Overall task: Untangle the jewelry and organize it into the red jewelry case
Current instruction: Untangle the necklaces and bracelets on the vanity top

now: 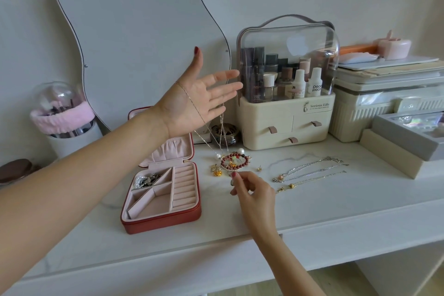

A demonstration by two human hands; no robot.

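My left hand [199, 101] is raised above the table, palm up and fingers spread, with a thin chain [206, 125] draped over it and hanging down. The chain runs into a tangle [234, 162] of red beads, pearls and gold charms lying on the white table. My right hand [249, 190] is just in front of the tangle and pinches a small piece at its near edge. The red jewelry case [163, 221] lies open to the left, with pink compartments; a few silver and pearl pieces [146, 179] sit in its back left compartment.
Three straightened chains [310, 172] lie on the table to the right, and a small gold earring [259, 168] sits near the tangle. A cosmetics organizer [286, 125] stands behind, a brush holder [64, 127] at the left, and grey and cream boxes [394, 151] at the right.
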